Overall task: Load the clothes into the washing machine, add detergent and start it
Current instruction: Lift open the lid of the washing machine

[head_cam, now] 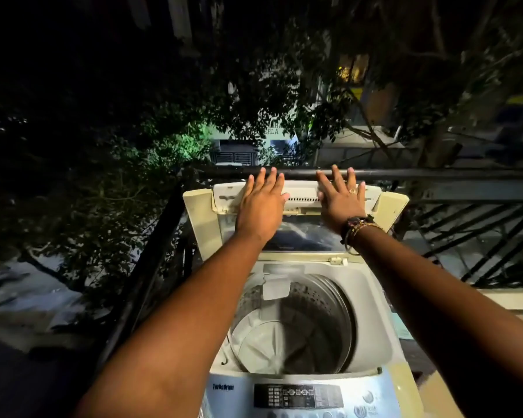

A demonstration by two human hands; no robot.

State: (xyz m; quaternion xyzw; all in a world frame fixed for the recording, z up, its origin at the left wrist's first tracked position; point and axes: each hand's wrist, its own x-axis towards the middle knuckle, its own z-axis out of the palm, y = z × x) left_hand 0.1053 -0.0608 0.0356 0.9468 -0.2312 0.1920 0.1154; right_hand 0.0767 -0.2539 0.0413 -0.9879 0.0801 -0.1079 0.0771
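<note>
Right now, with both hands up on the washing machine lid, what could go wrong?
The folded lid stands raised, with the left hand and right hand flat against it; if it drops, fingers might get pinched. The drum looks empty, so closing now would skip loading the clothes. The railing is close behind.

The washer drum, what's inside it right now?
The drum shows only its bare perforated metal wall and the pale pulsator at the bottom; no clothes are visible. The left forearm covers its left edge, and motion blur hides fine detail.
</note>
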